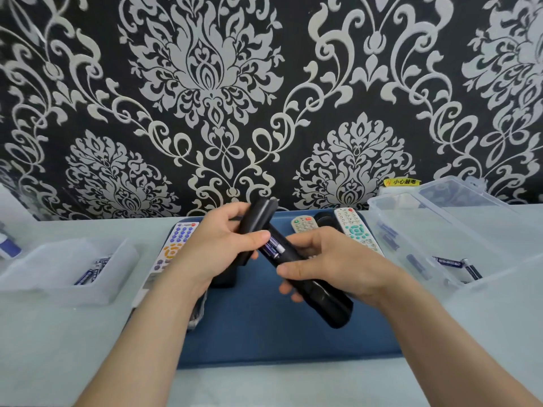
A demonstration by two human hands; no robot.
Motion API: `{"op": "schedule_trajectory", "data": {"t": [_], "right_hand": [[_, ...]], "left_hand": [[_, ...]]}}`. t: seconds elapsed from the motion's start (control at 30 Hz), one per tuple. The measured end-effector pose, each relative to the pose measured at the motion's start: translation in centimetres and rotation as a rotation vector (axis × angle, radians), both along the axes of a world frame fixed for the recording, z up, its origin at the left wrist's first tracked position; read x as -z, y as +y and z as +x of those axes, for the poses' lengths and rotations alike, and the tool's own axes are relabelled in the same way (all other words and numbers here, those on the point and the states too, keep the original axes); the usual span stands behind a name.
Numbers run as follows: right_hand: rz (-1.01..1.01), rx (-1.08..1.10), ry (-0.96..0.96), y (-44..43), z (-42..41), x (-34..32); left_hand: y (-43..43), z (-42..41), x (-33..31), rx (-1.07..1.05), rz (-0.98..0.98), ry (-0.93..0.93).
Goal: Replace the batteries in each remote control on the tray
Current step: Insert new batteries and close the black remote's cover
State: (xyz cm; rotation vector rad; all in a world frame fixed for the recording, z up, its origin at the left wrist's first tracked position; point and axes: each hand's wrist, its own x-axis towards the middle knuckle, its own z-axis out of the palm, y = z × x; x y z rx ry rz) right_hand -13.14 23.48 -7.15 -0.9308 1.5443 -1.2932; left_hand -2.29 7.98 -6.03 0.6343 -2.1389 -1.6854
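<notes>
Above the blue tray point(264, 333) my right hand point(332, 262) grips a long black remote point(323, 301) turned back side up. Its battery bay is uncovered and shows a purple battery point(273, 248). My left hand point(217, 245) holds the black battery cover point(255, 221), tilted upward, and its thumb rests beside the battery. On the tray lie a white remote with blue buttons point(176, 242) at the left, and a beige remote point(304, 226), a dark remote point(324, 221) and a white remote with teal buttons point(355, 230) at the back right.
A clear box point(67, 271) with several batteries stands at the left. At the right a larger clear box point(440, 239), lid up, also holds batteries. A patterned black and silver wall rises just behind the pale table. A yellow label point(402, 181) sits at the wall's foot.
</notes>
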Motion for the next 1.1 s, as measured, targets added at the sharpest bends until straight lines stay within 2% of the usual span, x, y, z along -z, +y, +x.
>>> {"op": "schedule_trajectory", "data": {"t": [0.07,0.17,0.23,0.33,0.4,0.47,0.57,0.8,0.87,0.97,1.1], "right_hand": [[-0.033,-0.029,-0.047,0.2,-0.3,0.1],[-0.024,-0.053,0.026,1.0,-1.3,-0.3],[-0.1,0.133,0.021,1.4,-2.2,-0.8],[-0.309,0.466,-0.147,1.5,-3.0,-1.4],[-0.346,0.607,-0.132,1.0,-3.1,-1.0],[-0.316,0.68,-0.065,0.4,-2.7,-0.5],[-0.309,0.696,-0.062,-0.4,-2.1,-0.1],[-0.307,0.664,-0.107,-0.2,-2.6,0.0],[-0.305,0.666,-0.115,-0.2,-2.7,0.0],[-0.292,0.657,-0.084,-0.2,-2.8,-0.1],[-0.298,0.647,-0.097,-0.2,-2.8,0.0]], "left_hand": [[-0.3,0.1,0.0,-0.071,0.006,0.041],[-1.0,0.5,0.0,-0.127,-0.019,0.066],[-1.7,1.0,-0.2,-0.072,-0.057,0.022],[-1.8,1.5,-0.3,0.198,-0.075,-0.092],[-1.1,1.4,-0.1,0.339,-0.145,-0.176],[-0.6,1.1,0.2,0.368,-0.254,-0.217],[0.0,0.5,0.7,0.331,-0.384,-0.214],[0.7,0.3,1.4,0.392,-0.525,-0.283],[1.2,0.2,1.3,0.344,-0.625,-0.319],[2.3,-0.2,1.1,0.251,-0.875,-0.399],[3.2,-0.5,1.6,0.205,-0.965,-0.291]]}}
